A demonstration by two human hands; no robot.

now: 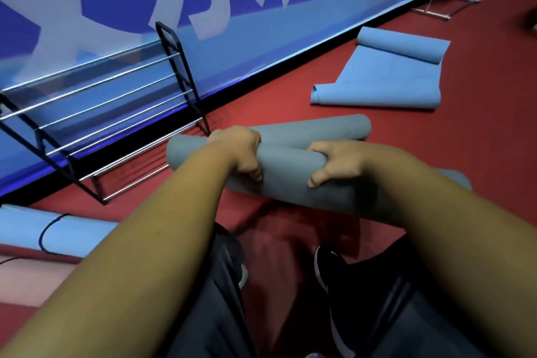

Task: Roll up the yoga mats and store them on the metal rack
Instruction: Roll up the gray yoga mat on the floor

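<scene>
Grey rolled mat (290, 180) is clamped by left hand (242, 151) and right hand (337, 164), fingers curled tight, likely so it cannot unroll before reaching the metal rack (96, 113).

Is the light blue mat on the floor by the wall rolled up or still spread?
Partly spread. The light blue mat lies flat in its middle on the red floor, with both ends curled.

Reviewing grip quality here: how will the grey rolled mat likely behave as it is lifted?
The grey rolled mat probably weighs little, though its unsupported ends may sag. The left hand and right hand squeeze mid-roll, likely because it would otherwise spring open.
</scene>
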